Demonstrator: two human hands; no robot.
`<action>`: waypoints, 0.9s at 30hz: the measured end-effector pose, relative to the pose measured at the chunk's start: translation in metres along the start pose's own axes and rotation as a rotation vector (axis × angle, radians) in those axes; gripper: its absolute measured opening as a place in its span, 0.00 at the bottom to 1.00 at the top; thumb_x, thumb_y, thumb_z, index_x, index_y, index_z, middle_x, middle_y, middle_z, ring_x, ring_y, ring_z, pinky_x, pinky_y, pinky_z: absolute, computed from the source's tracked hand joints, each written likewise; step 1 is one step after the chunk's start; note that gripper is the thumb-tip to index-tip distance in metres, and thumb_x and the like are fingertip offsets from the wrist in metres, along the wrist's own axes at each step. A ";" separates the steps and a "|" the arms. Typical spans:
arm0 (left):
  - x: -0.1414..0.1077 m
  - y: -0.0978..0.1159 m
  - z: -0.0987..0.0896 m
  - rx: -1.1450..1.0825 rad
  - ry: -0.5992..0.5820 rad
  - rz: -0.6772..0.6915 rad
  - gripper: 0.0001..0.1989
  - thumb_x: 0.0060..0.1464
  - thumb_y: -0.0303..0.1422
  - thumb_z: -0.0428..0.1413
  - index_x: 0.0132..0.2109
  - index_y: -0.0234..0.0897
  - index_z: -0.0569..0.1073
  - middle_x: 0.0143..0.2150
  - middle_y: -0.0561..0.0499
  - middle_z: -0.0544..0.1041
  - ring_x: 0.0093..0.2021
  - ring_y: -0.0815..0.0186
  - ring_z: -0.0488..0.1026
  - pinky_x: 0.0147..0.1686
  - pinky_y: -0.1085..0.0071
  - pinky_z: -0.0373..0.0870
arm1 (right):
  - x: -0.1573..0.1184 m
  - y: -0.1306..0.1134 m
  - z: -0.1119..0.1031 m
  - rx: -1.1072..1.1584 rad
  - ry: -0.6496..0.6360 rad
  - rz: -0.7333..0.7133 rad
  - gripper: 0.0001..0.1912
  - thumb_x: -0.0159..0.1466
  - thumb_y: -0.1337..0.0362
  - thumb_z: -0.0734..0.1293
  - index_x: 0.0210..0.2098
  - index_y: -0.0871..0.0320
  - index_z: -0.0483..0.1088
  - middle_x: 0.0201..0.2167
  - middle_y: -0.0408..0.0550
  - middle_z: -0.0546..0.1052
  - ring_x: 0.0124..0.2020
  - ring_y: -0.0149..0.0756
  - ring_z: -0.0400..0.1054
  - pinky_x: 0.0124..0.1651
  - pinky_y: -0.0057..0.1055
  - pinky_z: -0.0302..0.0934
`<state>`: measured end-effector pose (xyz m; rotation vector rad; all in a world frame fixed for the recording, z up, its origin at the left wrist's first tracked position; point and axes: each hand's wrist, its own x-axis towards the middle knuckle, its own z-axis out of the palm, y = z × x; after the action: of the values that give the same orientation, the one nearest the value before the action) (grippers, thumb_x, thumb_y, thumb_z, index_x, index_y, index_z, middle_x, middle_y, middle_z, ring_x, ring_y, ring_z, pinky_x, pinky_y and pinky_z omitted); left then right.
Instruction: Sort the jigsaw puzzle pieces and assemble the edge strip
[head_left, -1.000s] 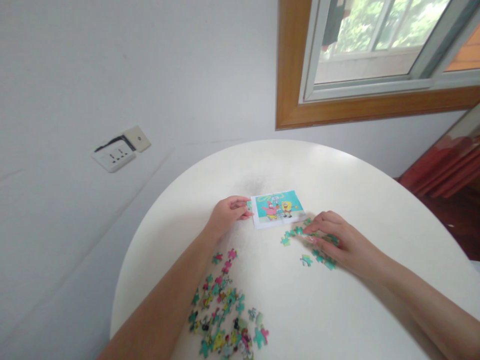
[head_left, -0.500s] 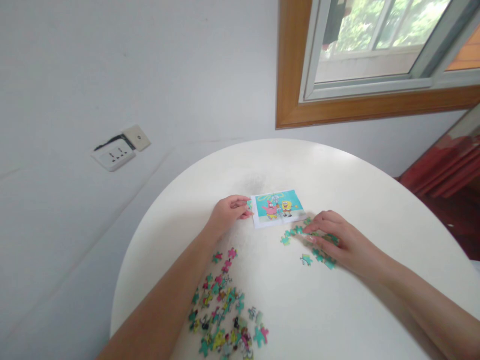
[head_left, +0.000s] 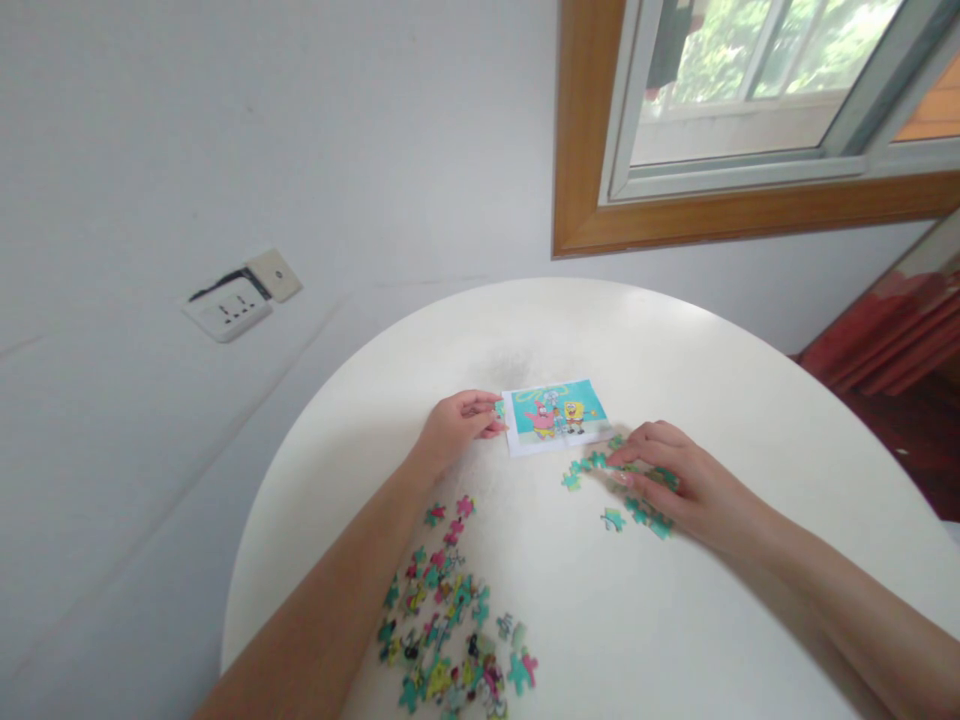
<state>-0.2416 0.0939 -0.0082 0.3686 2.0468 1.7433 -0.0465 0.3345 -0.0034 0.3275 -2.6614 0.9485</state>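
My left hand (head_left: 461, 425) is at the left edge of a printed cartoon picture card (head_left: 559, 412), fingers pinched on a small green puzzle piece (head_left: 499, 408), most of it covered by the fingers. On the other side, my right hand (head_left: 667, 470) reaches over a group of teal puzzle pieces (head_left: 641, 510). Its thumb and forefinger are a little apart, with the tips down among the pieces; I see nothing held between them. One loose teal piece (head_left: 613, 519) lies just below that hand.
Many mixed puzzle pieces (head_left: 442, 625), pink, yellow, teal and black, are spread beside my left forearm. Everything lies on a round white table (head_left: 585, 330) against a wall. A wall socket (head_left: 229, 310) is at the left, a wood-framed window (head_left: 750, 90) at the upper right.
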 end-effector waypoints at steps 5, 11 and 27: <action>0.000 0.000 0.000 0.008 0.005 -0.005 0.12 0.48 0.27 0.64 0.42 0.31 0.76 0.34 0.49 0.79 0.30 0.67 0.79 0.37 0.69 0.78 | 0.000 0.000 0.000 0.011 -0.017 0.001 0.10 0.68 0.63 0.62 0.44 0.55 0.73 0.39 0.53 0.74 0.43 0.41 0.68 0.45 0.39 0.65; -0.001 0.001 0.001 0.012 0.009 -0.018 0.11 0.49 0.23 0.62 0.42 0.32 0.76 0.33 0.50 0.79 0.30 0.68 0.79 0.36 0.71 0.78 | 0.000 0.001 0.000 0.010 -0.015 -0.003 0.09 0.68 0.63 0.62 0.45 0.54 0.73 0.39 0.52 0.74 0.42 0.42 0.68 0.44 0.39 0.65; -0.001 0.002 0.002 0.010 0.005 -0.018 0.12 0.48 0.25 0.63 0.42 0.31 0.76 0.33 0.50 0.78 0.30 0.69 0.79 0.35 0.73 0.78 | 0.000 0.003 0.000 0.001 -0.013 -0.009 0.09 0.67 0.64 0.62 0.44 0.54 0.73 0.38 0.52 0.74 0.43 0.42 0.68 0.45 0.38 0.65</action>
<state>-0.2400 0.0951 -0.0066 0.3477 2.0565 1.7258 -0.0474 0.3362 -0.0051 0.3472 -2.6689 0.9485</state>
